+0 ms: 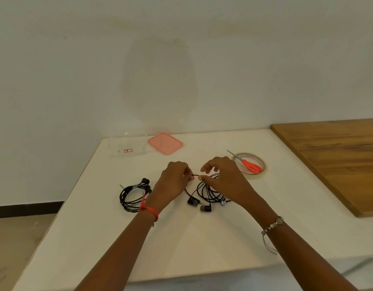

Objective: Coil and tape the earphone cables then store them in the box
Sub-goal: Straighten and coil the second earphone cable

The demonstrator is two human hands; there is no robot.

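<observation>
My left hand (175, 181) is closed, its fingers (186, 175) pinching a short loop of the black cable (206, 192) just above the worktop (202, 248). My right hand (223, 179) arches over the loose loops. Its thumb tip meets the same loop beside my left fingers and the index is lifted apart from it, but I cannot tell if the hand truly grips. The rest of this cable lies under and just in front of my right hand, with its two earbuds (193, 201) resting on the worktop between my wrists.

A finished coil (131, 196) sits left of my left wrist, near the worktop's left edge, which runs at a slant from the far corner toward me. The clear box (128, 143) stands in that far left corner by the wall. Its pink lid (165, 143) lies flat just right of it, apart from it.

The tape (254, 175) lies flat just beyond my right hand, and the scissors (249, 164) rest across it. A wooden board (338, 160) covers the right side, its long edge well apart from the tape. White surface shows between my forearms down to the near edge, and between my hands and the lid.
</observation>
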